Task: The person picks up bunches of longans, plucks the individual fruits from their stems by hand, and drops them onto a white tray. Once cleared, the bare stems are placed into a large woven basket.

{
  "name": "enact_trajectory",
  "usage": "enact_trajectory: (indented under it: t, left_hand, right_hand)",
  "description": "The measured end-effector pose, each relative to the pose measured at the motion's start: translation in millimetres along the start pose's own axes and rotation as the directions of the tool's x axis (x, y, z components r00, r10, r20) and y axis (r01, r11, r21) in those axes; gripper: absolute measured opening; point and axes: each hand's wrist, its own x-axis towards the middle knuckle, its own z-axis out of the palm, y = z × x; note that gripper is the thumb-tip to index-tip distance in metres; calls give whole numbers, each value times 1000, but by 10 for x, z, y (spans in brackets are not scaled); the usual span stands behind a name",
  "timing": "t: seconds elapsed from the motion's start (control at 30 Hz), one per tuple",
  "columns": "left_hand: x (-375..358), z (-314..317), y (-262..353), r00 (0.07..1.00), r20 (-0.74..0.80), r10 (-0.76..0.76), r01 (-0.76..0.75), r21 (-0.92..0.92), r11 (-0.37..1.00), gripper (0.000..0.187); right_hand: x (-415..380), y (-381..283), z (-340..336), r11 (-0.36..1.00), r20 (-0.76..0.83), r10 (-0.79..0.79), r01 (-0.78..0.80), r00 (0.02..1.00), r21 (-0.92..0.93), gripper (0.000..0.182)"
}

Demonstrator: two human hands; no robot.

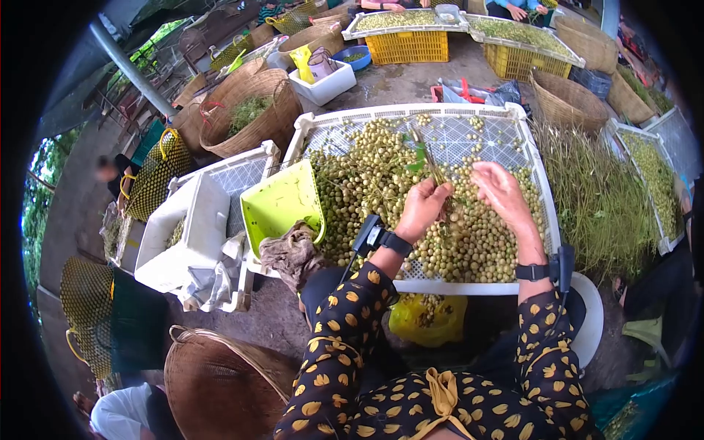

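In the head view, a white slatted plastic tray in front of me holds a spread of small round yellow-brown fruits that look like longans. My left hand is closed around a bunch of thin fruit stems, which points up and away over the tray. A green leaf shows beside the stems. Just to the right, my right hand is above the fruits with its fingers loosely bent and apart. I see nothing held in it.
A yellow-green plastic bin and a crumpled brown cloth lie at the tray's left edge. Stripped stems are heaped at the right. A yellow bag is under the tray. Wicker baskets stand around, and other people sit nearby.
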Motion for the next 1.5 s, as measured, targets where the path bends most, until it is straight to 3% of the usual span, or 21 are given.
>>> enact_trajectory:
  t: [0.13, 0.27, 0.43, 0.6, 0.7, 0.83, 0.93, 1.0, 1.1, 1.23, 1.37, 1.5]
  left_hand:
    - [49, -119, 96, 998, 15, 64, -62, -130, 990, 23]
    - [42, -136, 94, 995, -22, 102, -104, -164, 981, 25]
    - [-29, -154, 159, 994, -24, 109, -110, -83, 990, 18]
    - [67, -227, 3, 976, -75, 203, -201, 33, 979, 24]
    - [42, -221, 34, 984, -51, 170, -170, 11, 985, 21]
    - [-41, -113, 70, 1000, -12, 2, -2, -24, 1000, 15]
    - [-3, -88, 14, 996, -83, 15, -31, -187, 982, 19]
    - [0, -194, 37, 999, -34, 12, -15, -108, 994, 21]
    - [11, -191, 71, 1000, -25, 11, -14, -119, 993, 23]
    - [-16, -125, 52, 1000, -12, -2, 0, -145, 989, 20]
    - [-15, -143, 8, 999, 17, -31, 33, -149, 988, 18]
    - [-2, -161, -41, 999, 28, -36, 40, -128, 991, 18]
  right_hand:
    - [-44, 76, -65, 996, 116, 90, -91, 989, 2, 35]
    - [-78, 83, 54, 977, 205, 135, -164, 969, 132, 34]
    - [-21, 217, 209, 963, 143, 111, -141, 984, 229, 19]
    - [-9, 250, 200, 939, 176, 136, -183, 975, 289, 18]
    - [-6, 262, 185, 893, 184, 159, -221, 970, 393, 16]
    - [33, 388, 152, 782, 124, 192, -228, 973, 580, 13]
    - [39, 443, 20, 735, 39, 198, -174, 979, 656, 14]
    - [21, 379, -47, 937, -81, 195, -161, 978, 310, 17]
    - [-3, 328, -86, 973, 142, 151, -172, 978, 154, 21]
    - [-30, 252, 33, 971, 262, 78, -133, 962, 200, 24]
    - [-58, 162, 143, 987, 317, 58, -102, 947, 125, 22]
    - [-16, 247, 218, 990, 268, 34, -70, 963, 126, 19]
